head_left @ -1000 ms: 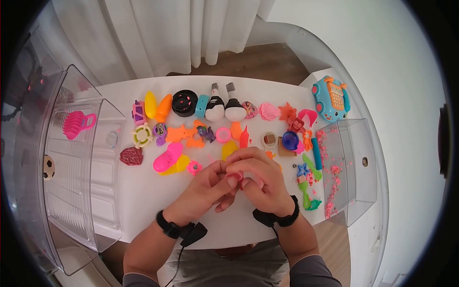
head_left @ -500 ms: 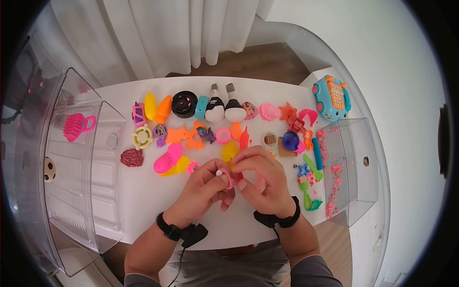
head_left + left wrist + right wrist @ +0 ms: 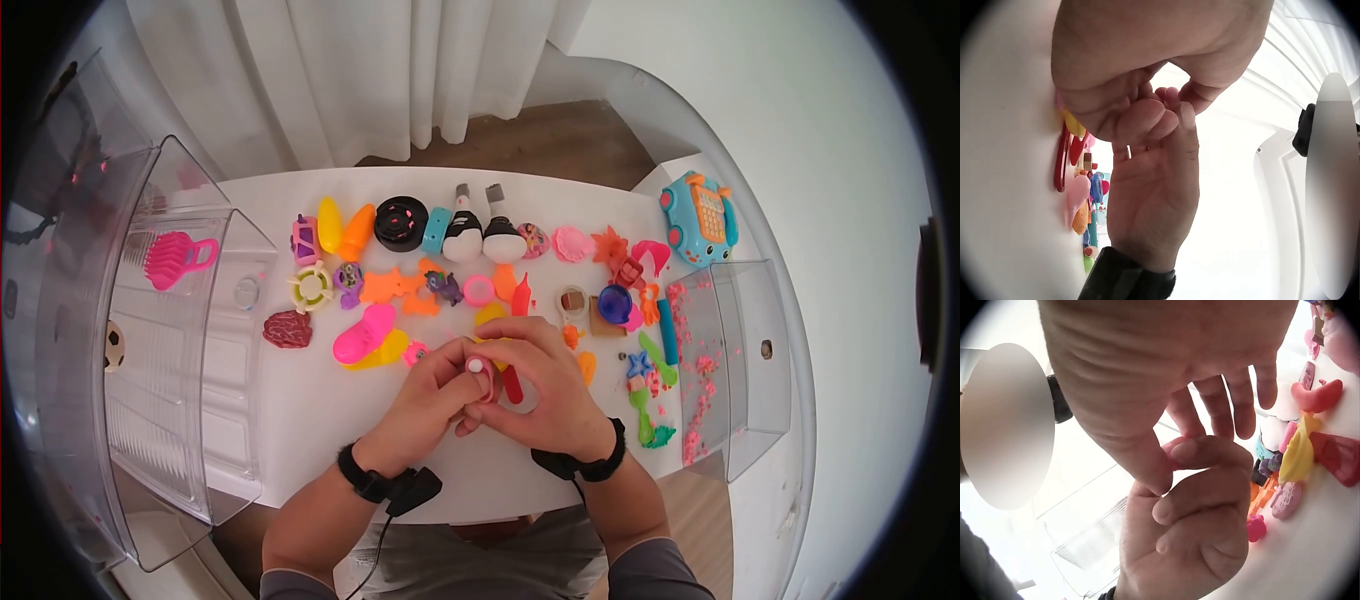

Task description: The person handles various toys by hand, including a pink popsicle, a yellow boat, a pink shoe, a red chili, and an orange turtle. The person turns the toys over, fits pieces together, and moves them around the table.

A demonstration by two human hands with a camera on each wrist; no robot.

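A small pink ring-like piece (image 3: 486,383) with a white knob (image 3: 475,366) is held between both hands above the table's near part. My left hand (image 3: 420,408) curls its fingers and thumb round it. From the other side my right hand (image 3: 548,392) pinches its edge with thumb and forefinger. In the right wrist view only a bit of the pink piece (image 3: 1175,449) shows between the fingertips; the left wrist view shows another bit (image 3: 1169,95). A red stick-like piece (image 3: 513,385) lies beside the right fingers.
Toys spread over the white table (image 3: 300,420), among them a black round toy (image 3: 401,223), a pink slipper shape (image 3: 365,335) and a blue bowl (image 3: 615,304). Clear bins flank it, the right one (image 3: 755,400) with pink crumbs. A toy phone (image 3: 697,220) stands back right.
The right fingers have closed in on the pink piece, which has turned a little in the hands. The head view has shifted slightly, and more of the red stick-like piece shows.
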